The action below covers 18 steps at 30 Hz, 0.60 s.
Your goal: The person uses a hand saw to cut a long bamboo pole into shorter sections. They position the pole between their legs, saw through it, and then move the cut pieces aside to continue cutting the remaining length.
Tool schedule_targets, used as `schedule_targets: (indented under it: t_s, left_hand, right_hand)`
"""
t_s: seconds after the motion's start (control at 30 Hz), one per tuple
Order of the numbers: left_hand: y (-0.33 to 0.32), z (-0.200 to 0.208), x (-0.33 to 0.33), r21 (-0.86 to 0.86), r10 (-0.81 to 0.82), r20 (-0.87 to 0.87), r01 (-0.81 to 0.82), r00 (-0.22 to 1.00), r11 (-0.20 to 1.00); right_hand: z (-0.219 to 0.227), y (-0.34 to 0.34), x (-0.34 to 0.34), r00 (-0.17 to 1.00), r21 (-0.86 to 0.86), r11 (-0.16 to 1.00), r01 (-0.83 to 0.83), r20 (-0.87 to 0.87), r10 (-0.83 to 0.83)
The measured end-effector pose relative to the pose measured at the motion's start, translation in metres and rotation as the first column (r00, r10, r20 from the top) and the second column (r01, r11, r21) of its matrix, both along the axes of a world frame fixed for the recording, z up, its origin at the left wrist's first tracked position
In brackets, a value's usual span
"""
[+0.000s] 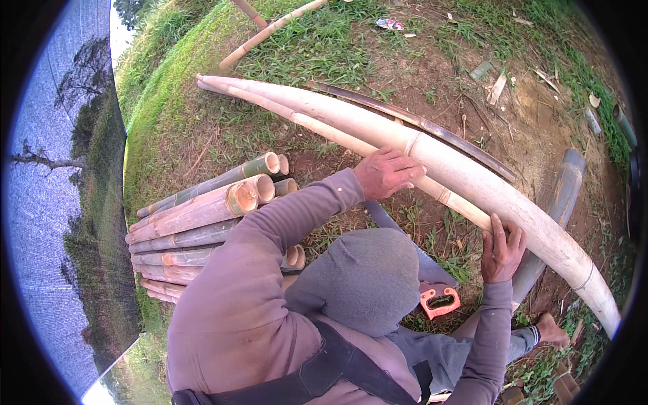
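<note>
Mid-frame, left hand (388, 173) grips strip (329, 131); right hand (503, 248) touches its end, grip unclear; apparently aligning along pole (472, 178), calling for steadiness

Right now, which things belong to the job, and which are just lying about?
Apparently in the job:
thin pale pole, under left hand and right hand
thick pale pole beside it
orange-handled saw, nearby

Apparently lying about:
red-and-white litter
pale bamboo scrap
bamboo stack, untouched

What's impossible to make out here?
In the head view:
Strip: part hidden under the left hand.
Pole: right end cut off by the dark rim.
Saw: part of blade behind the hood.
Bamboo stack: some ends behind the left arm.
Scrap: too small to identify.
</note>
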<state>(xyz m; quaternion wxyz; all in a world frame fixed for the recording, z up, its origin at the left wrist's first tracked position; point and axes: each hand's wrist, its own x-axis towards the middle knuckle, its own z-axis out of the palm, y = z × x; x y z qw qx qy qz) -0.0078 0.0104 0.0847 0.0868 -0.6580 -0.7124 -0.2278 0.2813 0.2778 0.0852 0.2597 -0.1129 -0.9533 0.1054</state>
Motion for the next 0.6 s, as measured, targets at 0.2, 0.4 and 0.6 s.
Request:
schedule_targets:
  t_s: [0.2, 0.4, 0.6]
  left_hand:
    - [0.001, -0.004, 0.003, 0.053, -0.004, 0.039, 0.002, 0.999, 0.999]
    - [0.004, -0.003, 0.006, 0.067, 0.008, 0.026, -0.010, 1.000, 0.998]
    - [-0.004, 0.000, 0.012, 0.032, 0.026, 0.036, -0.028, 0.999, 0.999]
  right_hand:
    - [0.004, 0.003, 0.000, 1.000, 0.005, 1.000, -0.018, -0.004, 0.018]
    - [0.004, 0.005, 0.001, 1.000, 0.002, 1.000, -0.030, 0.002, 0.030]
    - [0.005, 0.001, 0.002, 0.999, -0.014, 0.999, -0.040, 0.017, 0.040]
